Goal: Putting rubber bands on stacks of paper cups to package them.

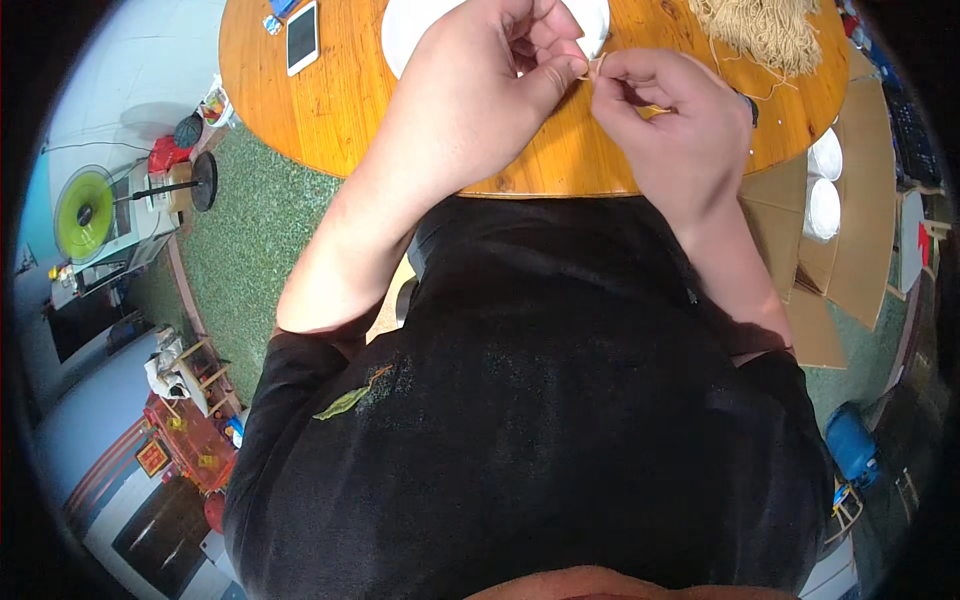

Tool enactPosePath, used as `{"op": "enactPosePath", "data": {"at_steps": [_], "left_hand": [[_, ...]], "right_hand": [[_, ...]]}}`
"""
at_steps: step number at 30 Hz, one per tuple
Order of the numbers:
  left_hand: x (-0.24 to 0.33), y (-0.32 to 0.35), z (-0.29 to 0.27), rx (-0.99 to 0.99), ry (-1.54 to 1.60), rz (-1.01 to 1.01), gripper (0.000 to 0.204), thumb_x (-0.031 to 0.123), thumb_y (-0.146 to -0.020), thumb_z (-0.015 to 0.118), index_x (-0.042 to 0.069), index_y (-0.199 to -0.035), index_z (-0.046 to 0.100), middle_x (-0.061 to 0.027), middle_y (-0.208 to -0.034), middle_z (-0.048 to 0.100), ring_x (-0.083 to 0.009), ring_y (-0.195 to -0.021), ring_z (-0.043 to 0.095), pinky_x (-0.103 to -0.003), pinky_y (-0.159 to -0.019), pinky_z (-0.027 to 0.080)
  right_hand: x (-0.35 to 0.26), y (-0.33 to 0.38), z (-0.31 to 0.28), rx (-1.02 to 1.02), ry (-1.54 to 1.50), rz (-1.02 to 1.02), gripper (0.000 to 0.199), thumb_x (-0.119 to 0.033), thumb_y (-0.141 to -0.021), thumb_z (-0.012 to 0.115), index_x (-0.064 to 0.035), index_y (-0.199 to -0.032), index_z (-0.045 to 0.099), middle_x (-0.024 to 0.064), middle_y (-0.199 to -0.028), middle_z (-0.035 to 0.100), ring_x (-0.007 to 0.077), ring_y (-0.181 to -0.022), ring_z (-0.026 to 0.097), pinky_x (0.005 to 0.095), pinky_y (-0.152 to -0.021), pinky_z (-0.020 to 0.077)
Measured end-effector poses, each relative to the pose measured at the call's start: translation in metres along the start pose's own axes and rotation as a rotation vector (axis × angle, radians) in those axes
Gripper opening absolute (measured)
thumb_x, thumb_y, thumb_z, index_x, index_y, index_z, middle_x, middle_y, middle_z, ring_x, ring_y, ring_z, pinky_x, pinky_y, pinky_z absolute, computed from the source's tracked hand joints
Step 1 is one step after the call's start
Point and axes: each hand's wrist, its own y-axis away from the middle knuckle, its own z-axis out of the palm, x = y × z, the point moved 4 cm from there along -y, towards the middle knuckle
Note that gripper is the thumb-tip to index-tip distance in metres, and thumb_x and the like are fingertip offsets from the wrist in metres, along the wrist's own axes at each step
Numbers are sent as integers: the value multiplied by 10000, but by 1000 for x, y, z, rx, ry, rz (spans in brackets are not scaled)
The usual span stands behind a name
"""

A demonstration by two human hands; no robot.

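Note:
Over the near part of a round wooden table, my left hand (pixel 495 75) and my right hand (pixel 675 115) meet with their fingertips almost touching. A thin tan strand of yarn (pixel 596 67) runs between them. Thumb and forefinger of my left hand pinch it, the other fingers curling loosely. My right hand also pinches the strand, its fingers bent inward. Behind my left hand lies a round white plate (pixel 402 32), largely covered by that hand. A thick bundle of tan yarn (pixel 765 32) rests at the table's far right, with loose ends trailing from it.
On the wooden table (pixel 300 115) a white phone (pixel 302 38) lies at the far left. Right of the table stands an open cardboard box (pixel 775 215) with white rolls (pixel 822 208). A green fan (pixel 85 213) is at the left, a blue gas cylinder (pixel 852 445) at the lower right.

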Motion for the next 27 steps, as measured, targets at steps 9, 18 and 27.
{"op": "enactPosePath", "data": {"at_steps": [9, 18, 27], "left_hand": [[-26, -7, 1, -35, 90, 453, 198, -93, -931, 713, 13, -1051, 596, -18, -934, 650, -65, -829, 609, -225, -762, 516], [-20, -7, 1, -42, 168, 414, 197, -99, -946, 698, 6, -1091, 617, -32, -982, 696, -63, -855, 646, -211, -771, 529], [-14, 0, -4, -54, 226, -18, 177, -98, -937, 713, -11, -1072, 640, -48, -986, 724, -94, -887, 691, -221, -807, 556]], "right_hand": [[25, 13, 16, 362, 81, -706, 255, 26, -724, 861, -60, -942, 761, 62, -890, 758, 214, -722, 718, 307, -669, 590], [33, 18, 21, 330, 70, -716, 274, 25, -730, 880, -50, -964, 758, 84, -968, 770, 232, -806, 735, 316, -706, 598], [24, 20, 15, 292, 86, -719, 270, 11, -733, 897, -58, -953, 756, 77, -963, 763, 231, -835, 742, 309, -736, 604]]}}
